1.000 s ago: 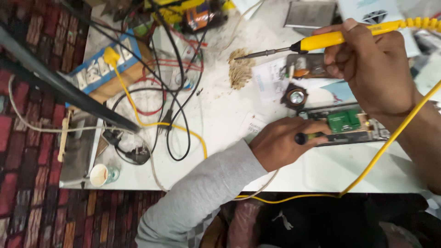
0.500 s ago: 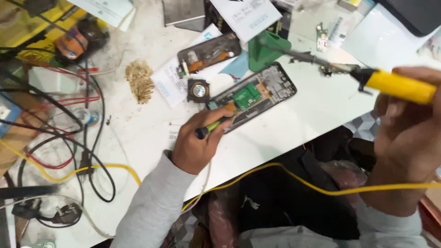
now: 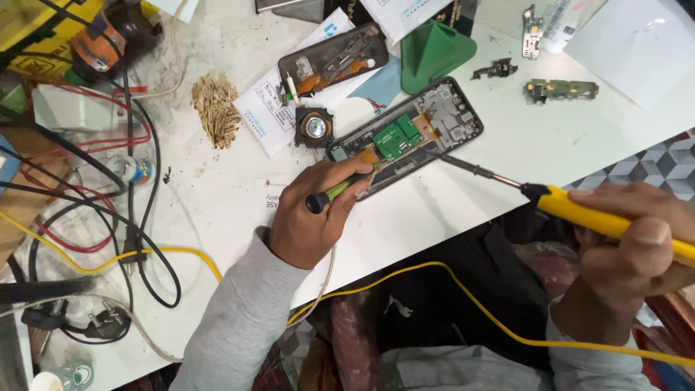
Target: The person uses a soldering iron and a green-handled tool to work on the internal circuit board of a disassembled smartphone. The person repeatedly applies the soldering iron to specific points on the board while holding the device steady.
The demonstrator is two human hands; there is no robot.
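Opened smartphone (image 3: 405, 137), back cover off and green circuit board exposed, lies at an angle on the white counter (image 3: 463, 210), just above your left hand (image 3: 315, 217) and not far from the counter's near edge. Your left hand has its grip closed on a green-handled screwdriver (image 3: 334, 194), whose working end meets the phone's lower frame. Your right hand (image 3: 630, 253) has its grip closed on a yellow soldering iron (image 3: 579, 213); the iron's metal tip reaches in to the phone's right side, at or just over the frame.

Hazards, as a judgement: the tip could stray onto the board or a flex strip if the phone shifts under the screwdriver's push. The iron's yellow cord (image 3: 449, 286) hangs off the counter across your lap; a snag there could jerk the tip.

Room is tight above and left: a second opened phone (image 3: 333, 58), a small round speaker module (image 3: 314, 128) and a green triangular pry tool (image 3: 433, 47) sit close by, with loose small boards (image 3: 561, 89) to the upper right. Tangled cables (image 3: 108, 217) crowd the left. Open counter lies right of the phone, toward the near edge.
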